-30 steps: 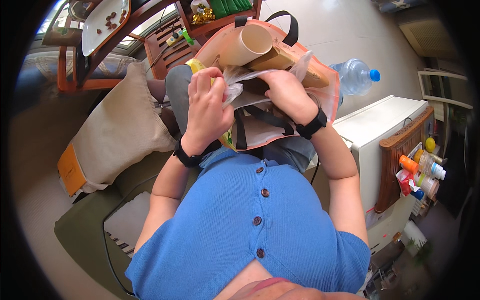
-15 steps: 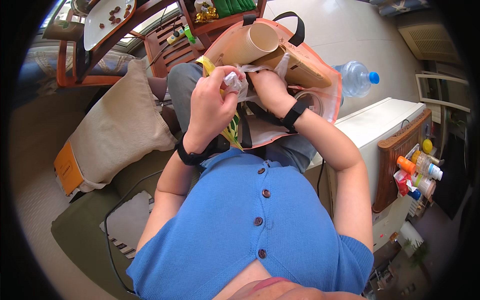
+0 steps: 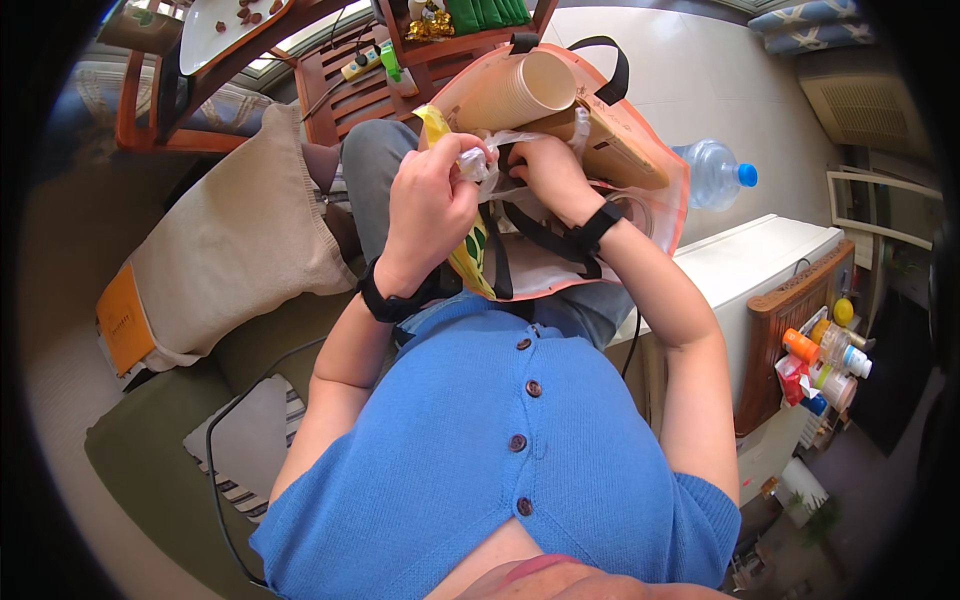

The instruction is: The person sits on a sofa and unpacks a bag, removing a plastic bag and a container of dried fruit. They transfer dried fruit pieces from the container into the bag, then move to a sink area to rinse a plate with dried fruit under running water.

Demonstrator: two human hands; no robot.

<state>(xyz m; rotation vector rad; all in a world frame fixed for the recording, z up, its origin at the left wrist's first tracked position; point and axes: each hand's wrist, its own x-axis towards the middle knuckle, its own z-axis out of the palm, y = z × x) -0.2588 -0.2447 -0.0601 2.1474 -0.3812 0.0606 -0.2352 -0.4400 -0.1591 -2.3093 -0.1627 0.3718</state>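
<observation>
Over the tote (image 3: pixel 540 274), we seemingly gather clear plastic (image 3: pixel 475 166), left hand (image 3: pixel 430 205) pinching it, right hand (image 3: pixel 556 180) unclear in grip; next calls for steadiness.

the left hand (image 3: pixel 430 207) pinches clear plastic (image 3: pixel 475 166) beside the right hand (image 3: pixel 558 180), over a bag (image 3: pixel 545 268).

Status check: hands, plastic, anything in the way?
Left hand pinching bunched clear plastic. Right hand over open tote, grip unclear. Cream cup stack and brown package crowd tote's far side.
</observation>
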